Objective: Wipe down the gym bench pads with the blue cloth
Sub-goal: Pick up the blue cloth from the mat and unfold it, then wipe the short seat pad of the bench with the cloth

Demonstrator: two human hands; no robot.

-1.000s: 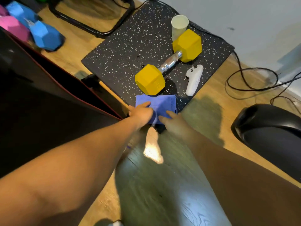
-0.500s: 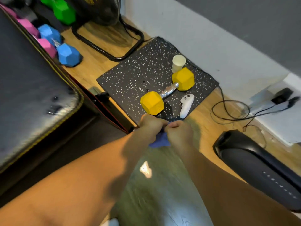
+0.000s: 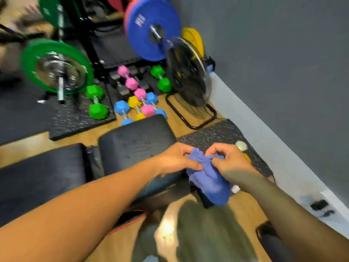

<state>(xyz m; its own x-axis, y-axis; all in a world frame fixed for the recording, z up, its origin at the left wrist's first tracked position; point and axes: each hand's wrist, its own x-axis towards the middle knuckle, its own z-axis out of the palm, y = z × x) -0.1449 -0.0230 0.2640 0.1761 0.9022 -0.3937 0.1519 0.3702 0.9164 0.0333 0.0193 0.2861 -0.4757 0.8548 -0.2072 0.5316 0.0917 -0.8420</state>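
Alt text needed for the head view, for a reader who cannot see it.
Both hands, left and right, hold a bunched blue cloth in the air beside two black bench pads. Coloured dumbbells lie on the floor beyond.

A small gym, likely a home one. A black padded bench (image 3: 136,142) sits mid-floor on wood boards. Just beyond it lie small coloured dumbbells (image 3: 139,103). Further behind the bench stands a dark rack (image 3: 90,44) bearing a green plate (image 3: 56,67) on a bar and a blue plate (image 3: 153,33). Speckled rubber mats (image 3: 75,118) lie beside the bench. A floor fan (image 3: 188,72) stands right of the dumbbells by the grey wall (image 3: 273,63).
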